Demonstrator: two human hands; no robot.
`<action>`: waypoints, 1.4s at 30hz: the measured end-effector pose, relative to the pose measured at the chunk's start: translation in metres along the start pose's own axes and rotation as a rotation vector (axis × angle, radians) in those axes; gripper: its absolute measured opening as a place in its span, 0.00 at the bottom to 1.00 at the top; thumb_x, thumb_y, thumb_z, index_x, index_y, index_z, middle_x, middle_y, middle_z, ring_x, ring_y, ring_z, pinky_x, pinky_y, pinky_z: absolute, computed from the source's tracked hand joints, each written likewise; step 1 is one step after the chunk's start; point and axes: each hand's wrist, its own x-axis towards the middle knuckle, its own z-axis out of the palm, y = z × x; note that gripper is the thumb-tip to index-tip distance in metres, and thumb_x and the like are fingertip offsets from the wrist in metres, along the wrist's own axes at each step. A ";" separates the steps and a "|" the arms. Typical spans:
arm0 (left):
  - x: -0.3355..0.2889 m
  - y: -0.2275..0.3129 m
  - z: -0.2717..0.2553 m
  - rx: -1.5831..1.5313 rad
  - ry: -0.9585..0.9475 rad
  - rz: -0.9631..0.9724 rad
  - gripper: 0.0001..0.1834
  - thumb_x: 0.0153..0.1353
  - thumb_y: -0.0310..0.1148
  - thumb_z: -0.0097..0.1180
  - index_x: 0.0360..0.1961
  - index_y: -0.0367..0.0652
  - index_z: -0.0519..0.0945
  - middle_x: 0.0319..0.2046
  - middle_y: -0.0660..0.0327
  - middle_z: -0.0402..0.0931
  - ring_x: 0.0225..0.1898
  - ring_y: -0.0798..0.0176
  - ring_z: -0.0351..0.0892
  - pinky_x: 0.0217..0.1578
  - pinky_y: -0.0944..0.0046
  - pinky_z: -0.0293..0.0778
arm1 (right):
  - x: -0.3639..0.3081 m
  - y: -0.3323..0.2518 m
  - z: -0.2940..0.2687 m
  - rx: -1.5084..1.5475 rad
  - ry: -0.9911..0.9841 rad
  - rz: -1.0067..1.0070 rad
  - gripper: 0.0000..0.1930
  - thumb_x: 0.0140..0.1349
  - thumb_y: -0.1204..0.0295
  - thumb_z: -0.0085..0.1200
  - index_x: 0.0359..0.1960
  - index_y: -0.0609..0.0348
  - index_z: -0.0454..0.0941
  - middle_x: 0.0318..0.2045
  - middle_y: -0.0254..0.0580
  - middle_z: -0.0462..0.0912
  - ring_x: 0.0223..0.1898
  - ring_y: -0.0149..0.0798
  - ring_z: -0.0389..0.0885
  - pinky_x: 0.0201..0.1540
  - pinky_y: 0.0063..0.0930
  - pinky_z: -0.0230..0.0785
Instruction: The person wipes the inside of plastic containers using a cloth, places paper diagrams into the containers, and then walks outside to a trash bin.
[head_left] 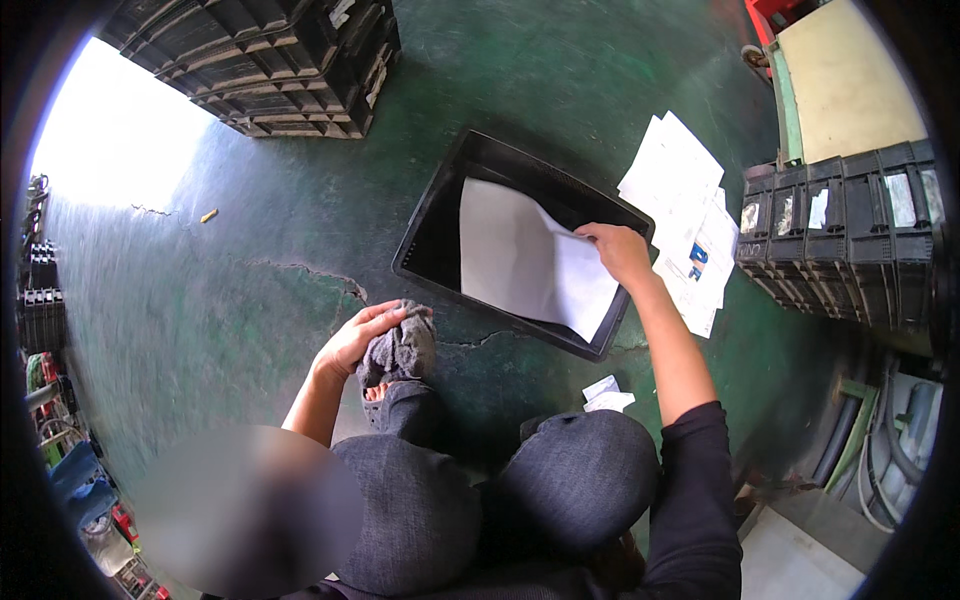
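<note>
My right hand (622, 252) pinches the upper right edge of a large white sheet of paper (520, 250). The sheet lies bent inside a black plastic crate (425, 225) on the floor, its lower right corner against the crate's near side. My left hand (362, 338) grips a crumpled grey cloth (402, 345) above my foot, to the lower left of the crate. To the right of the crate lie several loose white papers (675, 180), one with a blue printed patch. Small white paper scraps (606, 394) rest on the floor near my right knee.
Stacked black crates (270, 70) stand at the far left, and more stacked crates (840, 225) at the right. The green floor (230, 290) has cracks and a small yellow piece (209, 215) on it. Hoses (880, 440) lie at the lower right. A blurred patch hides the lower left.
</note>
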 end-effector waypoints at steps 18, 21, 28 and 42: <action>-0.098 0.199 0.151 0.613 -0.455 1.366 0.19 0.61 0.39 0.44 0.54 0.49 0.66 0.42 0.57 0.64 0.43 0.59 0.63 0.42 0.62 0.61 | -0.073 -0.089 -0.072 1.446 0.133 0.355 0.22 0.50 0.76 0.51 0.51 0.59 0.68 0.42 0.37 0.73 0.44 0.31 0.70 0.49 0.23 0.60; -0.125 0.186 0.142 0.511 -0.540 1.335 0.16 0.61 0.39 0.43 0.50 0.51 0.70 0.33 0.61 0.64 0.34 0.65 0.62 0.34 0.65 0.60 | -0.079 -0.089 -0.052 1.624 0.133 0.395 0.18 0.58 0.63 0.47 0.46 0.63 0.70 0.39 0.45 0.76 0.36 0.36 0.76 0.42 0.27 0.68; -0.152 0.178 0.137 0.252 -0.739 1.396 0.13 0.62 0.39 0.42 0.43 0.57 0.78 0.13 0.71 0.65 0.14 0.78 0.59 0.16 0.73 0.59 | -0.078 0.028 -0.050 0.554 0.059 0.688 0.31 0.57 0.45 0.43 0.35 0.69 0.76 0.32 0.50 0.79 0.36 0.42 0.77 0.41 0.32 0.66; -0.167 0.195 0.095 -0.179 -0.818 1.763 0.14 0.57 0.31 0.44 0.17 0.38 0.72 0.19 0.58 0.68 0.20 0.65 0.64 0.22 0.66 0.65 | 0.037 -0.092 0.012 0.767 -0.387 0.494 0.23 0.43 0.60 0.61 0.28 0.73 0.78 0.27 0.44 0.80 0.29 0.35 0.78 0.33 0.27 0.69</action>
